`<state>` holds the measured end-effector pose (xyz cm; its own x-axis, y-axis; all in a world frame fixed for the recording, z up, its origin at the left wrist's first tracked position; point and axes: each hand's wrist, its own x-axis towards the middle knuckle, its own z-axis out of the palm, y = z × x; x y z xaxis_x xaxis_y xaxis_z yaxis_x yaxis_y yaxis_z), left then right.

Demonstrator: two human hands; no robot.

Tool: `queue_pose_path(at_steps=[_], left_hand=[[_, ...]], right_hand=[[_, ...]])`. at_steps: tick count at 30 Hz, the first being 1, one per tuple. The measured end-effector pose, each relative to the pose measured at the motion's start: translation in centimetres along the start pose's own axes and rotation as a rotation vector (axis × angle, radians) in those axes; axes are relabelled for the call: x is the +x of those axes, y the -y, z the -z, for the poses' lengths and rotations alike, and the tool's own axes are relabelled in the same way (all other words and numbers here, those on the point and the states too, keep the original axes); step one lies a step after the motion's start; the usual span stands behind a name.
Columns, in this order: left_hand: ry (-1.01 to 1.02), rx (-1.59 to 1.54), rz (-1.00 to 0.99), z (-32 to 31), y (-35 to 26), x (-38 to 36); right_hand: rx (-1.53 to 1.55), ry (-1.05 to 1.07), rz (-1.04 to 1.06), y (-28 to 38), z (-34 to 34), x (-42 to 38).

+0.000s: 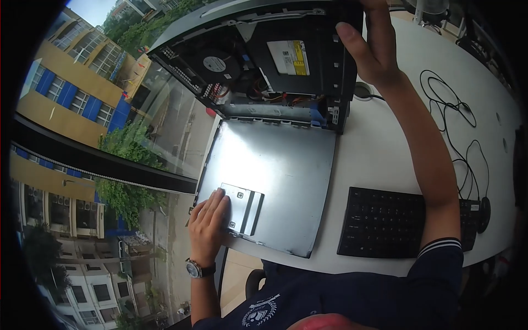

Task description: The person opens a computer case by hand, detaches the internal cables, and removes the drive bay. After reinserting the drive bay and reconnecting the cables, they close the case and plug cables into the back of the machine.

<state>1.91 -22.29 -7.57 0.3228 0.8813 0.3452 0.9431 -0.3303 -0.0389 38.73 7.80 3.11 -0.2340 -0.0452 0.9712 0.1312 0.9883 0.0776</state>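
Open computer case: standing on tabletop; right hand closed on its edge | Metal panel: flat beside case; left hand open, fingers touching raised bracket | Judgement: steady case firmly; press panel evenly, fingertips clear of edges

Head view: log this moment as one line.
left hand: resting on metal panel | right hand: on computer case | case: open, fan showing | panel: flat on desk | keyboard: partly behind right forearm

head-worn view from above the torso, facing forward and down, desk within arm's reach, picture steeply tilted
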Motion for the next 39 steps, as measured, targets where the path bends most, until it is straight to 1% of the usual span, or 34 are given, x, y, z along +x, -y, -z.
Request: queue_pose_path(at_steps=[2,3,7,9,12,15,17,18,22,23,26,27,28,29,30,31,33,34,36,39], left_hand=[[-0.019,-0.019,-0.023,-0.1,0.1,0.0],[-0.004,-0.029,-0.028,0.2,0.2,0.2],[0.078,-0.065,-0.048,1.3,0.2,0.4],[0.139,-0.083,-0.071,1.4,0.5,0.1],[0.167,-0.142,-0.093,1.7,0.5,0.1],[0.253,-0.085,-0.112,1.4,1.2,-0.6],[0.308,-0.134,-0.088,2.3,1.0,-0.6],[0.317,-0.161,-0.074,2.3,0.8,-0.3],[0.346,-0.161,-0.126,2.0,1.8,-0.6],[0.349,-0.129,-0.174,2.2,2.3,-0.4],[0.377,-0.275,-0.131,4.0,2.5,1.1],[0.419,-0.274,-0.134,4.8,2.9,2.7],[0.341,-0.292,-0.158,4.9,2.8,4.5],[0.160,-0.310,-0.148,4.8,2.4,6.6],[0.056,-0.320,-0.066,4.4,1.8,8.8],[-0.029,-0.322,-0.032,3.7,1.6,11.2],[-0.143,-0.206,-0.042,0.7,2.8,15.3],[-0.111,-0.205,0.005,0.4,2.8,17.1],[-0.150,-0.170,-0.031,-1.5,4.0,19.5],[-0.184,-0.301,-0.003,-2.1,4.3,20.6]], right_hand=[[-0.010,-0.006,0.034,0.1,0.0,0.3],[-0.038,0.045,-0.077,1.4,0.3,0.3],[-0.076,0.080,-0.019,1.3,0.5,0.5],[-0.054,0.045,-0.024,1.5,0.2,0.7],[-0.038,0.025,-0.050,1.6,0.0,0.5],[-0.036,0.018,-0.031,1.5,-0.1,0.6],[-0.047,0.016,-0.063,2.0,-0.1,0.5],[-0.053,0.021,-0.061,2.0,0.0,0.7],[-0.053,0.008,-0.053,2.3,-0.2,1.2],[-0.056,0.009,-0.047,2.4,-0.2,1.3],[-0.055,-0.004,-0.039,2.2,-0.4,1.4],[-0.047,-0.013,-0.039,2.1,-0.5,1.3],[-0.037,-0.020,-0.044,2.2,-0.6,1.1],[-0.027,-0.021,-0.056,2.2,-0.6,1.0],[-0.020,-0.024,-0.068,2.2,-0.5,0.9],[-0.015,-0.025,-0.077,2.3,-0.5,0.9],[-0.025,-0.015,-0.081,2.5,-0.4,1.1],[-0.030,-0.008,-0.083,2.6,-0.3,1.1],[-0.030,-0.002,-0.095,2.9,-0.2,1.1],[-0.019,-0.008,-0.088,2.9,-0.2,1.2]])
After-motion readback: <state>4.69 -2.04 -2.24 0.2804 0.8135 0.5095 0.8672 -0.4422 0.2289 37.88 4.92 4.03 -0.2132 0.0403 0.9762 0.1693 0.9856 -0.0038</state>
